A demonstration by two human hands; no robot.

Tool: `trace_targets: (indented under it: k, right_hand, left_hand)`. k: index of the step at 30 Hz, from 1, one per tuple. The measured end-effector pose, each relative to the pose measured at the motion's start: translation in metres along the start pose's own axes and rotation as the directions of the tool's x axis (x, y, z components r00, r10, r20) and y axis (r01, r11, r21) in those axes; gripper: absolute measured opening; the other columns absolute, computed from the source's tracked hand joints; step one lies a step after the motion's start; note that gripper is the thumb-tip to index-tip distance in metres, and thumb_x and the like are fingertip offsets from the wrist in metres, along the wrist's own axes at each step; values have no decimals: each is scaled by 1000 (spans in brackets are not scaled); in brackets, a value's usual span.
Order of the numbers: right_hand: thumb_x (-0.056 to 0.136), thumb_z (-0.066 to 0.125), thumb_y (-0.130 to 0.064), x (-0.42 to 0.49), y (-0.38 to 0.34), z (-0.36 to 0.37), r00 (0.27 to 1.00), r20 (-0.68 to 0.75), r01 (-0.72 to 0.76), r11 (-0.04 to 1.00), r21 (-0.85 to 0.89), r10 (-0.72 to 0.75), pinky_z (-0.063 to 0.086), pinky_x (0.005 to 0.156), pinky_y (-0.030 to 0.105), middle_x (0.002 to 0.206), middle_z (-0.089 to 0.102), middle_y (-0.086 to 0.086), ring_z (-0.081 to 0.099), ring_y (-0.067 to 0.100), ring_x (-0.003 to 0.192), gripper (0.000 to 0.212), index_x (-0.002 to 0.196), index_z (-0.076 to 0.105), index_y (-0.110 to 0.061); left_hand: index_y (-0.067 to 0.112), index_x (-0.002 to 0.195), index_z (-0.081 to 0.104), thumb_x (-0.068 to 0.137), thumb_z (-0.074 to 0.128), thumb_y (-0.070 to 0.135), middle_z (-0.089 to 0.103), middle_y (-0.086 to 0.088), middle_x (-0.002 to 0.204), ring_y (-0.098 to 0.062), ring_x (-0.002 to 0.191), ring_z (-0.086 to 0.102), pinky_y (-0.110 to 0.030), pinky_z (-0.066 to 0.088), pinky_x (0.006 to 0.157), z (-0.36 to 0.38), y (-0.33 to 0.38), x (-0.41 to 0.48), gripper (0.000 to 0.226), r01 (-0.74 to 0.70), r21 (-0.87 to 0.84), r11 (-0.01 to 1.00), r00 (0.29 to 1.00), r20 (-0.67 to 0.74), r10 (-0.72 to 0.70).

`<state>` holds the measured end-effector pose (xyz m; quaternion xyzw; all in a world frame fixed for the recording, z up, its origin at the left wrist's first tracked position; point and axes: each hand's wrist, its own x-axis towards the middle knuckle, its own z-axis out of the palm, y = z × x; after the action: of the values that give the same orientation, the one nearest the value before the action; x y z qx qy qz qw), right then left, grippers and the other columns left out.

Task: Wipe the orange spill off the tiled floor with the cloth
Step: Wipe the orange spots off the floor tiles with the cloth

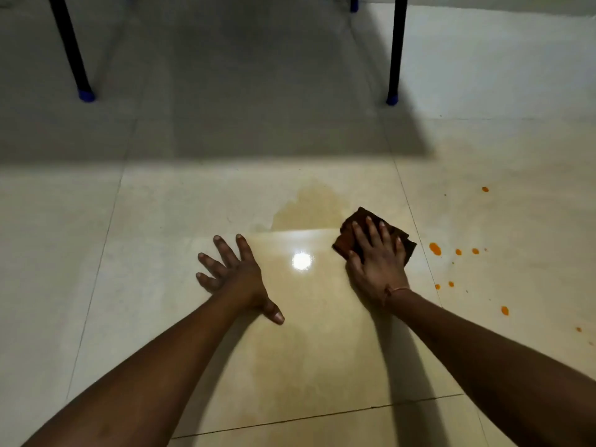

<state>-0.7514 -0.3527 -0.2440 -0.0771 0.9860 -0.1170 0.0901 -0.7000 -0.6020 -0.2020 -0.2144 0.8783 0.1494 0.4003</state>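
Observation:
A dark brown cloth [350,230] lies flat on the cream tiled floor [161,253], and my right hand [375,262] presses down on it with fingers spread. A thin yellowish wet smear [309,204] spreads to the left of the cloth and down the tile. Several bright orange drops [434,248] dot the tile to the right of the cloth. My left hand [237,279] rests palm down on the floor with fingers apart, left of the smear, holding nothing.
Two black furniture legs with blue feet stand at the back, one on the left [84,91] and one on the right [392,98], over a shadowed patch of floor. A bright light reflection [302,261] glares between my hands.

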Motion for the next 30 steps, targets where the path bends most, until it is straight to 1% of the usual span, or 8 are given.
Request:
trace_targets:
  k: [4,7,9,12,18,21,24,30]
  right_hand:
    - [90,29,-47,-103,-5,21,989,-5,151,989,12,-150,-2,118,47,162,-3,-6,-10,14,148,68,153,4,-41]
    - [88,26,-50,-109,18,14,981,42,188,982,1,-188,1,118,50,162,-2,-8,-8,14,148,68,151,1,-43]
    - [85,18,-53,-69,18,6,997,20,73,997,-22,-73,1,118,50,163,0,-4,-7,16,148,70,153,8,-38]
    - [86,18,-51,-74,12,10,998,-27,-48,999,15,48,0,118,48,163,2,-2,-7,17,148,70,154,12,-35]
    - [87,26,-51,-132,61,13,1000,-16,20,1000,-12,-20,5,117,51,162,2,-6,-3,17,148,69,152,9,-39]
    - [87,19,-51,-113,57,6,987,-40,-155,988,24,156,1,117,48,163,2,-4,-5,18,149,69,153,10,-36]
    - [91,30,-47,-193,55,19,984,-89,-147,987,61,152,1,119,46,162,-2,-9,-7,13,148,65,153,11,-39]
    - [88,25,-50,-148,123,-4,899,-100,-421,904,73,427,3,117,51,162,11,-1,1,21,148,66,152,19,-34]
  left_hand:
    - [24,141,-38,37,92,56,-51,-17,141,-52,133,-34,-68,-3,109,9,-8,-5,169,-122,25,992,984,-127,124]
    - [31,148,-24,51,91,46,-40,-7,152,-43,142,-23,-65,8,113,16,3,-23,151,-339,320,885,869,-253,425]
    - [30,151,-11,60,90,27,-27,-5,158,-40,146,-12,-62,23,111,18,18,-28,137,-433,442,786,824,-159,544]
    - [27,153,-2,66,84,11,-17,-4,161,-43,146,-4,-56,41,100,15,33,-24,123,-467,464,753,855,19,519]
    - [23,151,-13,44,90,56,-28,-9,157,-45,144,-15,-63,10,114,38,58,-36,153,-396,409,822,903,10,430]
    - [25,151,-15,41,84,68,-31,-7,156,-38,144,-20,-58,0,115,61,81,-36,154,-539,402,740,785,-78,615]
    - [25,151,-15,43,81,72,-29,-6,157,-36,144,-22,-60,-2,114,65,102,-28,153,-628,429,649,711,-23,703]
    - [19,145,-31,38,86,67,-45,-12,147,-45,136,-35,-68,-5,108,62,132,-22,166,-469,505,725,861,78,503]
